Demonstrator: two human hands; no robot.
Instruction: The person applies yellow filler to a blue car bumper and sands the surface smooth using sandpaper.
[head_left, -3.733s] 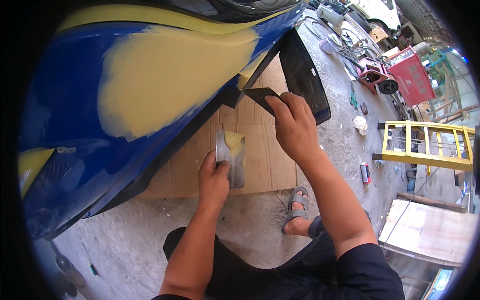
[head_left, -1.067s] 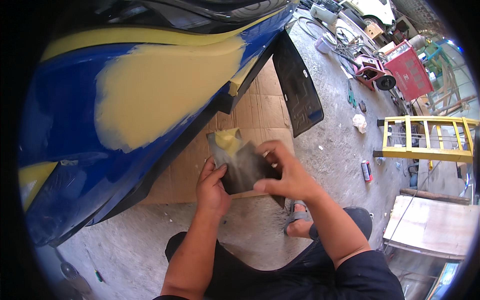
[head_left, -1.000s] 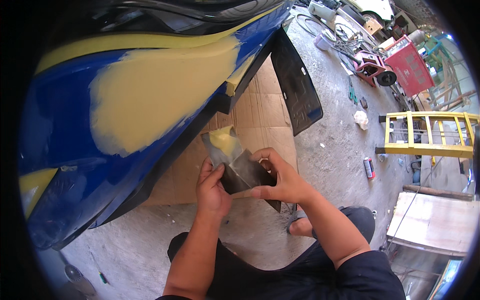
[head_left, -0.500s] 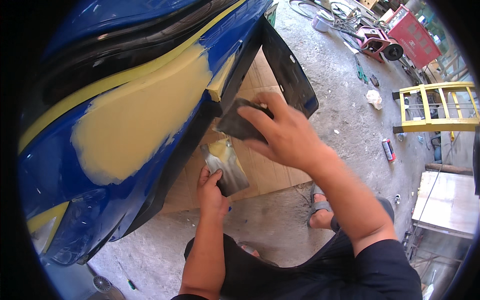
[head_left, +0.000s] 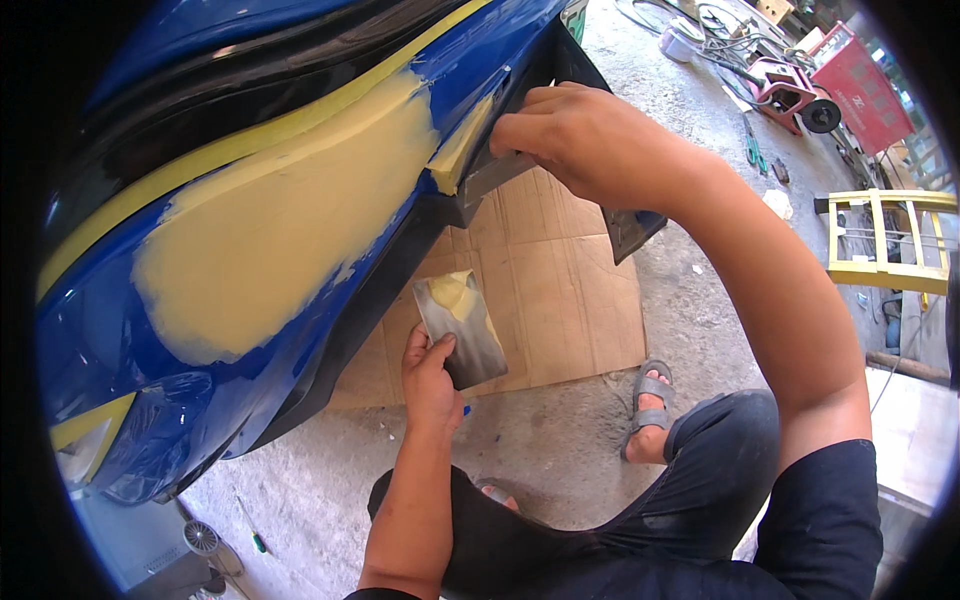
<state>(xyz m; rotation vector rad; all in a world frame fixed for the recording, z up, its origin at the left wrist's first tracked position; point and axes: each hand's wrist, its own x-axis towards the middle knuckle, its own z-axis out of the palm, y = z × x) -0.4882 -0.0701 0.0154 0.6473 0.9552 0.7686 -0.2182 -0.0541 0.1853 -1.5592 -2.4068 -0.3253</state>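
A blue painted vehicle body panel (head_left: 95, 320) carries a broad smooth patch of yellowish filler (head_left: 285, 225). A smaller strip of filler (head_left: 462, 150) lies at its right edge. My right hand (head_left: 600, 140) is closed on a flat dark putty spreader (head_left: 497, 177), mostly hidden by the fingers, whose blade is at the panel edge beside that strip; whether it touches cannot be made out. Lower down, my left hand (head_left: 430, 380) grips a rectangular metal putty plate (head_left: 470, 345), thumb on top. Yellow putty (head_left: 455, 295) sits on the plate's far end.
Cardboard (head_left: 560, 300) covers the concrete floor under the panel, by my sandalled foot (head_left: 648, 410). A black trim piece (head_left: 632, 232) stands behind my right hand. Farther right are a red machine (head_left: 860, 90), a yellow ladder-like frame (head_left: 890, 240) and cables. A screwdriver (head_left: 258, 540) lies lower left.
My right hand has moved up and away from above the putty plate to the panel edge, carrying the spreader. My left hand holds the plate almost in the same place. The view has shifted slightly.
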